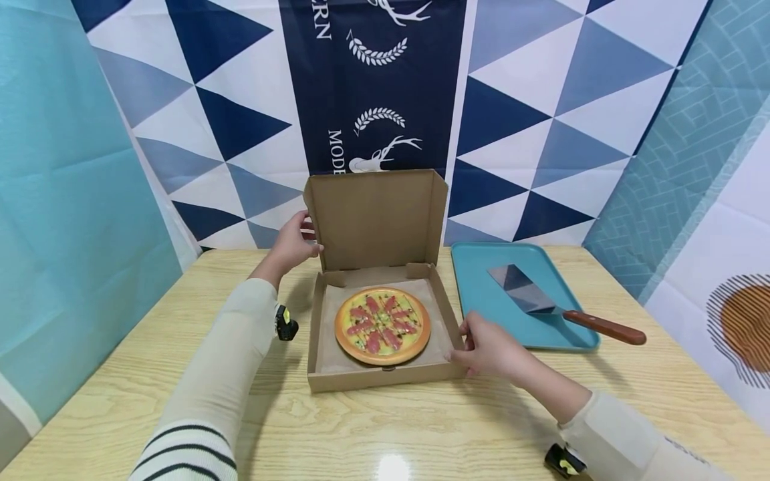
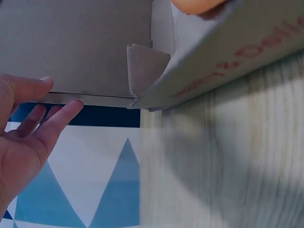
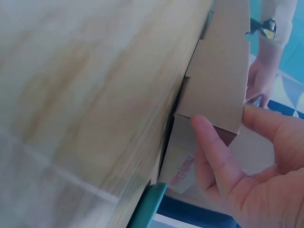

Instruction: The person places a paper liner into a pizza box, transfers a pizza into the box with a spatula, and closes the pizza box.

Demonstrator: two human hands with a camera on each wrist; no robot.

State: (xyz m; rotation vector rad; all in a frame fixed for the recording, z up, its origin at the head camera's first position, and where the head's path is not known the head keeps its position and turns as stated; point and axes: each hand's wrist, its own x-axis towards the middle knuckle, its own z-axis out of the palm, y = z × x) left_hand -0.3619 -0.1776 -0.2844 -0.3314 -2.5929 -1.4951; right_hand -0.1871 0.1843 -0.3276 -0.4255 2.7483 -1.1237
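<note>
A cardboard pizza box (image 1: 385, 379) stands on the table with its lid (image 1: 375, 220) raised upright at the back. Inside, on a paper liner, lies a round pizza (image 1: 383, 326) with pinkish-red topping pieces. My left hand (image 1: 293, 246) holds the left edge of the lid; in the left wrist view the thumb (image 2: 35, 88) is on the inner side and fingers are along the outer side. At the box's front right corner, my right hand (image 1: 490, 349) pinches the wall, with fingers (image 3: 216, 152) on the outside.
To the right of the box lies a blue tray (image 1: 475, 267). A metal pizza server (image 1: 523, 290) with a wooden handle rests on it, the handle jutting over the tray's right edge. A patterned cloth (image 1: 240, 100) hangs behind the wooden table (image 1: 373, 434).
</note>
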